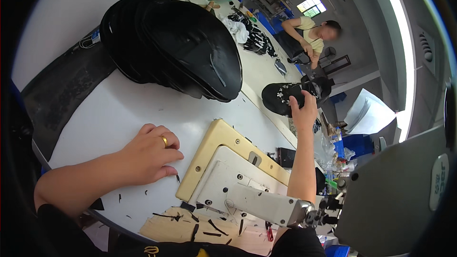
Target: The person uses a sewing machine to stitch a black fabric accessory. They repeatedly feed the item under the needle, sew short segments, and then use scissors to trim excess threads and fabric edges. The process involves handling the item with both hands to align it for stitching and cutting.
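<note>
My left hand [154, 154] rests on the white table beside the sewing machine bed [228, 181], fingers loosely curled, thumb apart, nothing in them. A gold ring is on one finger. My right arm reaches across the machine to the far right. There my right hand [303, 109] is at a black piece [276, 96] with white flower-like decorations, which looks like a shoe upper. Thumb and forefinger are spread over its near edge; whether they touch it I cannot tell. Beyond my left hand stands a large stack of shiny black curved pieces [176, 43].
The grey sewing machine head [395, 185] and its arm fill the lower right. Black scraps [214, 228] lie at the front. A dark phone-like object [286, 157] lies behind the bed. Another person [309, 35] works at the far bench, beyond black-and-white strips [257, 38].
</note>
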`<state>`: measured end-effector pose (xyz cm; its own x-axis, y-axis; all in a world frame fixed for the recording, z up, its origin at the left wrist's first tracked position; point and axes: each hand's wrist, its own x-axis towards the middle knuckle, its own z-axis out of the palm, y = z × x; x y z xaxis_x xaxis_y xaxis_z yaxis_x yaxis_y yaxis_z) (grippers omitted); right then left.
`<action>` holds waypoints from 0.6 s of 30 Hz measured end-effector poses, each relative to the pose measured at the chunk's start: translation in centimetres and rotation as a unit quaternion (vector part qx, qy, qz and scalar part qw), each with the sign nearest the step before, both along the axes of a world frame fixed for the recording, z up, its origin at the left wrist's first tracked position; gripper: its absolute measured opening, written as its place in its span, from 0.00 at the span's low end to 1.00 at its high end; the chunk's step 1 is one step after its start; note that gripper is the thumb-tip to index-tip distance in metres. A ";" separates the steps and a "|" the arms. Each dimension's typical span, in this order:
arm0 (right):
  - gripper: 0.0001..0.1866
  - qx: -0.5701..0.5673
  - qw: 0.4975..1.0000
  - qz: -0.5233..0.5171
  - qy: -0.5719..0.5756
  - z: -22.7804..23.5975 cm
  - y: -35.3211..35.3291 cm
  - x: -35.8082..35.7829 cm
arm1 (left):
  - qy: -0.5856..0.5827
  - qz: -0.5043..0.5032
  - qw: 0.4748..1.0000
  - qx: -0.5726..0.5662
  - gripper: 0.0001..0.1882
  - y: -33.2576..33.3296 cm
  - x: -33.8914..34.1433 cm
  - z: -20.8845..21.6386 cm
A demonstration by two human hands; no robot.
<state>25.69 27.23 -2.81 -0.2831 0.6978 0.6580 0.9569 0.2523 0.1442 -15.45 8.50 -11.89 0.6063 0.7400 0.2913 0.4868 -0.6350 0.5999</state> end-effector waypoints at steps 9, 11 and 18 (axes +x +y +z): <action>0.11 -0.084 0.954 -0.140 0.253 4.1 -24.2 7.0 | -0.052 0.013 0.999 -0.007 0.13 0.9 -0.2 0.3; 0.09 -0.123 0.948 -0.133 0.263 4.9 -31.1 4.7 | -0.083 0.028 0.995 -0.040 0.15 0.5 -0.3 1.2; 0.10 -0.131 0.971 0.037 0.196 7.3 -44.2 -3.0 | -0.089 -0.127 0.975 -0.162 0.22 -5.9 3.5 7.3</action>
